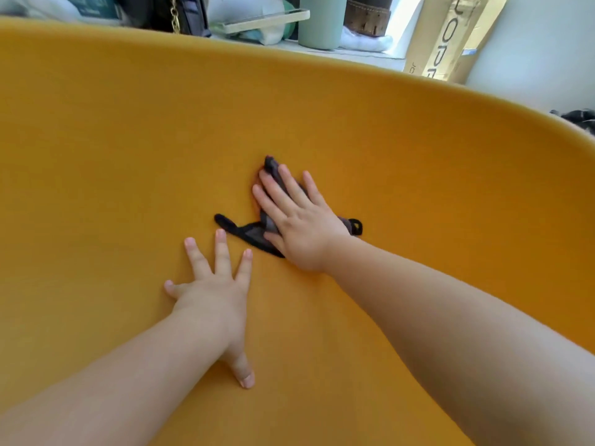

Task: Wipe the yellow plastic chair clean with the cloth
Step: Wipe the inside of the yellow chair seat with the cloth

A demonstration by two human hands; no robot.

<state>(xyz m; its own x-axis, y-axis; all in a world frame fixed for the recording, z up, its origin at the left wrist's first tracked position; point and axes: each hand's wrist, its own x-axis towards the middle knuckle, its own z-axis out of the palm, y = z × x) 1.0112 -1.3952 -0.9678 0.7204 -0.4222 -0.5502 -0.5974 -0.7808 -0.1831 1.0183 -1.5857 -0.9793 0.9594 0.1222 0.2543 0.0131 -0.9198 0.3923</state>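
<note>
head view, close over the yellow plastic chair (128, 140), whose seat shell fills most of the frame with its curved rim running across the top. the dark cloth (249, 235) lies on the chair surface near the middle, crumpled and mostly under the right hand (299, 220). bits of it stick out past the fingertips, as a thin tail to the left and as a small loop by the wrist. the right hand presses flat on the cloth with fingers straight and slightly spread, so its grip is released, not curled round anything. the left hand (209, 291) lies palm down on bare chair just beside the cloth, fingers splayed and thumb out toward the camera, grip also released and holding nothing. its middle fingertip is near the cloth tail; can't tell if it touches. both forearms are bare. behind the rim are a cardboard box (450, 37), a pale green cup (322, 24), a gold chain (174, 14) and some white fabric.
</note>
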